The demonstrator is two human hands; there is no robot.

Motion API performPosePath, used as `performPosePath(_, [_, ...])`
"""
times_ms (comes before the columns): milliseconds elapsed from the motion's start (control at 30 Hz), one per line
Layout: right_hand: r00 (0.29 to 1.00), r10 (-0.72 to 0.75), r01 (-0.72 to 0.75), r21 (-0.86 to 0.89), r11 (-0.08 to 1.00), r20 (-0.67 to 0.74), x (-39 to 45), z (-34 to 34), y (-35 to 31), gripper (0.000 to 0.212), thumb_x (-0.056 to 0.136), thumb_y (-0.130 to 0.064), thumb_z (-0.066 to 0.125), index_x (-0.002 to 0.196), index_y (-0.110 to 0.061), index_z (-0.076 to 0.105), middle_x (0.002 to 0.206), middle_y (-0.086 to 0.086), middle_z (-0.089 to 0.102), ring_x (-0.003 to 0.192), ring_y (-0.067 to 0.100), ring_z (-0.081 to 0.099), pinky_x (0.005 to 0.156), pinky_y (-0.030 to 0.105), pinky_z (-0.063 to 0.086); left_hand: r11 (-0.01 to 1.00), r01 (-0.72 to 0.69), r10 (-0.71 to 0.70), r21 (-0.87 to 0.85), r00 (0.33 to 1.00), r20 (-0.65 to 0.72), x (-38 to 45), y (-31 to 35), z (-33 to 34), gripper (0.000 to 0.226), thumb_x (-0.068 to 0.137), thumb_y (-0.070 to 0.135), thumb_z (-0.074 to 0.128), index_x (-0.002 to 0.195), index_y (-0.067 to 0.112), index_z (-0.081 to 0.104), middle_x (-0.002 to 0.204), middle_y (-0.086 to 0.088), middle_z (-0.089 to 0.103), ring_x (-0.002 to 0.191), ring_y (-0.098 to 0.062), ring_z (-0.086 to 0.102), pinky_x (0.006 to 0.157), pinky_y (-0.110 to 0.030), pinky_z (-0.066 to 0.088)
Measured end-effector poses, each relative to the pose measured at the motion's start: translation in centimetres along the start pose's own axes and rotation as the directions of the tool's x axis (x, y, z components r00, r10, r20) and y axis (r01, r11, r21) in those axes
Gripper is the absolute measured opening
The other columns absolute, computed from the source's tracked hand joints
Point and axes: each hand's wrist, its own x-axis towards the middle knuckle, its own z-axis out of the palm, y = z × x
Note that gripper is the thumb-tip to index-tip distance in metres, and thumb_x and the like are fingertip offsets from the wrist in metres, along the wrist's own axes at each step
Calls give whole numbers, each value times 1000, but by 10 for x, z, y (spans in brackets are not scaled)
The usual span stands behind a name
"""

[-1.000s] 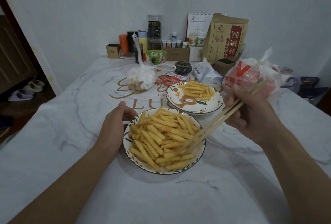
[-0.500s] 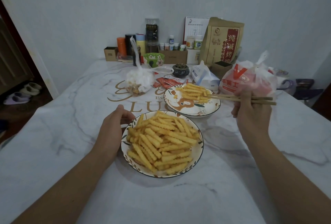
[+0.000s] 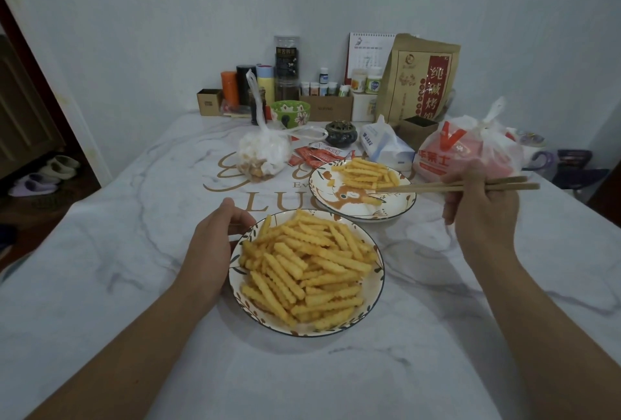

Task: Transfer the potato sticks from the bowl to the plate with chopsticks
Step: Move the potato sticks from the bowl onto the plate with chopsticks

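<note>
My right hand (image 3: 480, 207) gripped the pale wooden chopsticks (image 3: 453, 187), tips over the patterned plate (image 3: 396, 207). The crinkle-cut potato sticks (image 3: 309, 268) lay nearer, down-left, in the floral-rimmed bowl (image 3: 378, 280), steadied by my left hand (image 3: 215, 244).

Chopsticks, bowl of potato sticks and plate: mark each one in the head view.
chopsticks (image 3: 433, 188), head view, on the bare middle of the shafts, left of the right hand.
bowl (image 3: 379, 280), head view, on the right inner wall near the rim.
plate (image 3: 396, 202), head view, on the bare right part.
</note>
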Motion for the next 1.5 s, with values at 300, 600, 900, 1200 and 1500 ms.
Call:
performPosePath(300, [990, 51, -57, 45, 997, 131, 2, -6, 0, 40, 107, -19, 46, 75, -5, 65, 44, -5, 49, 39, 5, 42, 39, 17, 35, 1000, 1, -1, 6, 1000, -2, 1, -1, 0, 62, 110, 46, 36, 62, 24, 70, 87, -3, 75, 103, -34, 69, 105, -58, 50])
performPosePath(600, [979, 195, -206, 251, 946, 67, 0, 2, -11, 50, 108, -43, 43, 74, -10, 59, 52, 1, 49, 41, 11, 42, 40, 23, 32, 1000, 11, -11, 2, 1000, -4, 0, 0, 0, 62, 110, 45, 37, 61, 25, 69, 87, -3, 75, 96, -30, 68, 104, -58, 51])
performPosePath(900, [737, 130, -467, 361, 807, 663, -26, 1, -47, 52, 93, -43, 47, 58, -7, 61, 46, 8, 34, 33, 15, 27, 39, 18, 20, 1000, 26, -26, 3, 1000, -6, -1, 1, 0, 63, 109, 45, 37, 60, 26, 69, 88, -4, 74, 96, -30, 68, 103, -57, 51])
performPosePath(1200, [768, 164, -469, 368, 803, 619, -26, -1, -51, 49, 101, -31, 48, 58, -12, 62, 46, 4, 36, 35, 12, 27, 37, 18, 21, 1000, 2, -2, 10, 1000, 0, -1, 1, 0, 64, 110, 44, 36, 58, 26, 69, 86, -2, 73, 97, -29, 68, 105, -57, 50])
performPosePath(1500, [996, 73, -77, 91, 993, 45, -9, 2, -9, 40, 107, -32, 49, 72, -18, 62, 51, -4, 53, 43, 12, 47, 41, 22, 38, 1000, 9, -9, 11, 1000, -6, 0, 0, 0, 60, 107, 48, 38, 62, 25, 70, 88, -1, 75, 103, -31, 69, 108, -59, 48])
